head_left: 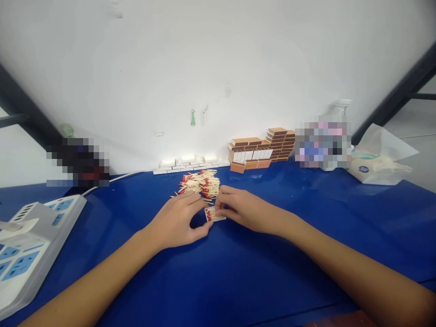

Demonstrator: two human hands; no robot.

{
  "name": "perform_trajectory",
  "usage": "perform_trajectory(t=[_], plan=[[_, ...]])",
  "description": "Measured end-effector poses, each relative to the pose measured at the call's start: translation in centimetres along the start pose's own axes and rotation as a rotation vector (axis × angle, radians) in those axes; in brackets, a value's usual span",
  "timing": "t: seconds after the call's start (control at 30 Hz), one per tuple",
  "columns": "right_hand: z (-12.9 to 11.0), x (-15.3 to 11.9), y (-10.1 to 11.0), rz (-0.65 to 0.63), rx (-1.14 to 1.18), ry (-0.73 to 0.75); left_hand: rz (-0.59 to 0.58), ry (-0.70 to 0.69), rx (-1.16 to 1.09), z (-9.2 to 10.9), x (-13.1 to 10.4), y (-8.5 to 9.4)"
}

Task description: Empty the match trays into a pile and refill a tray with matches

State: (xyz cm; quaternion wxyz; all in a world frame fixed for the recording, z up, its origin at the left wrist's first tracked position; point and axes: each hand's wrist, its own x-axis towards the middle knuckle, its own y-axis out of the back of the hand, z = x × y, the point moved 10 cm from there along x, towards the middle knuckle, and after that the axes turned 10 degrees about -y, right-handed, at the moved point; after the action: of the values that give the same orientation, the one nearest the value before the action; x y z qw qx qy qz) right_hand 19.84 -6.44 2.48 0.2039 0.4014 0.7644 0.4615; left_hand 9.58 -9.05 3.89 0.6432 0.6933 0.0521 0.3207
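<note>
A small white matchbox tray [223,218] lies on the blue table, with red-tipped matches [211,215] inside it. My left hand [180,220] grips the tray's left end between thumb and index finger. Over the tray's right part, my right hand [235,204] has its thumb and fingers pinched together at the matches; the fingertips partly cover them. Just behind both hands is a loose heap of matches [200,184] with red heads, some of it hidden by my left fingers.
White matchbox trays [187,163] line the wall. To their right, brown matchbox sleeves [250,154] are stacked. A tissue pack [378,170] stands at the far right, a white power strip [41,254] at the left. Blurred items sit on both sides of the table [204,281].
</note>
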Motion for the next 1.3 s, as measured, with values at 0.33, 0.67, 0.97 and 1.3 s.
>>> perform_trajectory(t=[0.33, 0.67, 0.97, 1.3], plan=[[-0.8, -0.1, 0.4, 0.007, 0.103, 0.050, 0.001, 0.004, -0.005, 0.0, 0.0, 0.0], [2.0, 0.5, 2.7, 0.241, -0.101, -0.066, -0.002, -0.001, -0.023, 0.1, 0.0, 0.2], [2.7, 0.9, 1.6, 0.267, -0.084, -0.057, -0.023, 0.008, -0.054, 0.3, 0.1, 0.0], [1.5, 1.8, 1.2, 0.383, -0.257, 0.001, -0.022, 0.000, -0.072, 0.3, 0.0, -0.2]])
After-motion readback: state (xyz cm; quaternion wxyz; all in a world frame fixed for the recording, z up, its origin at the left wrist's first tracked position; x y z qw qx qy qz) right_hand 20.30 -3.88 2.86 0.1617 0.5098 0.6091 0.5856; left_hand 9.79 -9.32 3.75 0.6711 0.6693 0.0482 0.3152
